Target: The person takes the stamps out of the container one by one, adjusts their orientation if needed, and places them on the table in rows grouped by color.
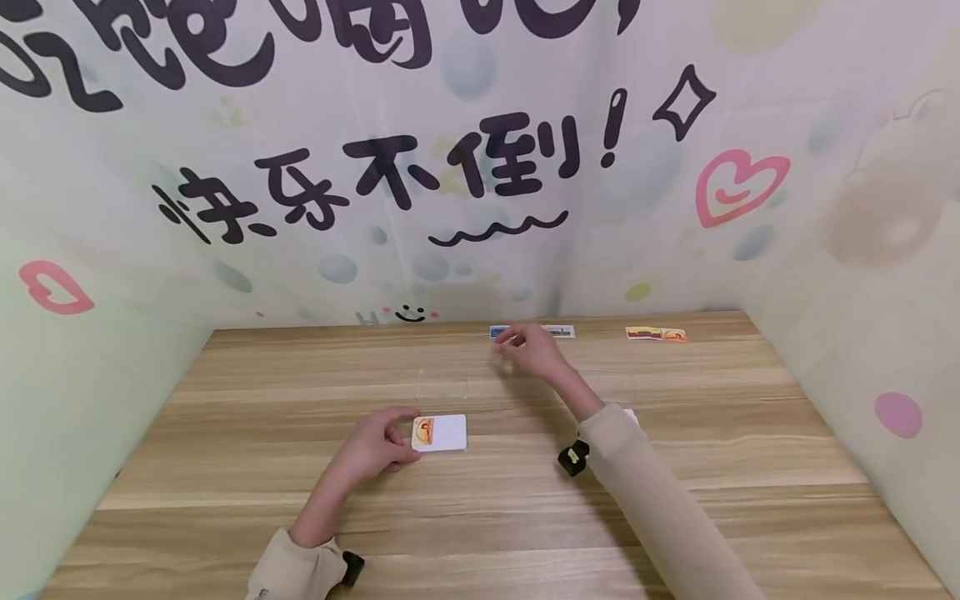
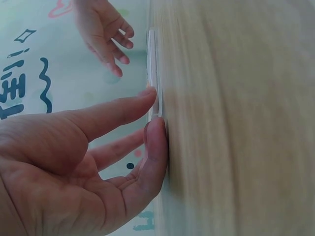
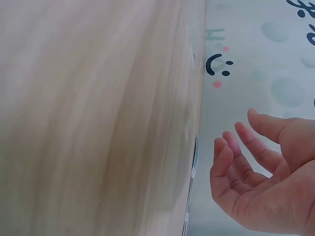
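My left hand [image 1: 378, 442] holds a white card [image 1: 448, 433] with an orange picture on its left end, thumb and forefinger at its near and far left corners. The left wrist view shows these fingers gripping the card's edge [image 2: 152, 64] from both sides, low at the wooden tabletop. Out ahead and to the right, my right hand [image 1: 534, 350] hovers above the table with loosely bent fingers and nothing between them. Beyond it lies a strip of blue picture cards [image 1: 560, 331], partly covered by that hand in the head view.
Farther right at the back lie yellow and orange picture cards [image 1: 645, 333]. A faint clear rectangle [image 1: 442, 385] lies behind the white card. Part of another white piece [image 1: 630, 413] shows past the right sleeve. A printed cloth wall [image 1: 337, 292] borders the wooden table [image 1: 480, 517].
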Available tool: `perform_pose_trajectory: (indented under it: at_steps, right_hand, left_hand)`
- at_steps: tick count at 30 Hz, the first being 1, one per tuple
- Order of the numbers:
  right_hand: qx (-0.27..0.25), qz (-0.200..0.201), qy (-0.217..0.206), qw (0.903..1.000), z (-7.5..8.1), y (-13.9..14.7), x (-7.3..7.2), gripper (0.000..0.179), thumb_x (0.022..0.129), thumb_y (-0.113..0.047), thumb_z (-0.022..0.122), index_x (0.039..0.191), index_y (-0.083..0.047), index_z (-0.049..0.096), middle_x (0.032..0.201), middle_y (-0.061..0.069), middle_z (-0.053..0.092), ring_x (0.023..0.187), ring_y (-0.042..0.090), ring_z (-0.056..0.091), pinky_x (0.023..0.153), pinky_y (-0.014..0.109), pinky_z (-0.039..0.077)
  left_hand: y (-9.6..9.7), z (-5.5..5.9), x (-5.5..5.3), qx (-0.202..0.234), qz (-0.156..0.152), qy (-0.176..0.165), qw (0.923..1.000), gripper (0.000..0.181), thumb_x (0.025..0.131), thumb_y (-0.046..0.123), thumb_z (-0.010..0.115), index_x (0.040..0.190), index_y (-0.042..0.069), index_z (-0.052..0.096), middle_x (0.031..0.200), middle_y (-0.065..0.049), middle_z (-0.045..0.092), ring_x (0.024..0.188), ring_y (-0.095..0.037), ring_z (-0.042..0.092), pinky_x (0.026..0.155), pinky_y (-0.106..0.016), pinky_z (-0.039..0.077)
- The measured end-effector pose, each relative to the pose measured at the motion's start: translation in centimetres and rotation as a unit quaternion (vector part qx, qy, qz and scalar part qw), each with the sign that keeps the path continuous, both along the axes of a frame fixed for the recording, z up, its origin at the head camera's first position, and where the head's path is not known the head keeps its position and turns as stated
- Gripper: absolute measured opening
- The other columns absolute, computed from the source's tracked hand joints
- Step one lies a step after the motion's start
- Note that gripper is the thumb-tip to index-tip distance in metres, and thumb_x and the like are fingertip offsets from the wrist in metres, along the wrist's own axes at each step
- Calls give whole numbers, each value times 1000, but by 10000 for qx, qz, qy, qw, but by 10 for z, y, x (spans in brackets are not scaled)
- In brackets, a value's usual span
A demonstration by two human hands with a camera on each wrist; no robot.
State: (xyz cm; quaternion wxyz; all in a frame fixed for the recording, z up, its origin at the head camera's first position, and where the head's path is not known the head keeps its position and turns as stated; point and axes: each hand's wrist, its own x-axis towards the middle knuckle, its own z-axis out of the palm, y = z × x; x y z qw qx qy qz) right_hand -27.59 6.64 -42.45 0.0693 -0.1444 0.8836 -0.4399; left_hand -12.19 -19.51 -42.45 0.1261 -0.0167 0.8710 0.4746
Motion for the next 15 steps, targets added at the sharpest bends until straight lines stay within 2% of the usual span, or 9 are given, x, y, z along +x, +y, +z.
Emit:
perform_pose_trajectory:
  at_steps: [9, 15]
  right_hand:
    - [7, 42, -135, 9999, 3, -3, 6, 21, 102, -19, 71, 112, -1, 77, 112, 19, 72, 102, 31, 66, 75, 35, 54]
    - [-50, 80, -321, 9994, 5, -5, 12, 21, 102, -17, 71, 113, 0, 76, 111, 19, 71, 94, 29, 67, 72, 31, 54]
  left_hand:
    - [1, 1, 1, 25, -34, 60, 10000, 59, 84, -6, 83, 138, -9, 61, 70, -6, 55, 55, -14, 54, 52, -24, 46]
    - [2, 2, 2, -25, -13, 94, 10000, 59, 84, -6, 83, 139, -9, 61, 71, -6, 56, 55, -14, 54, 52, -25, 48]
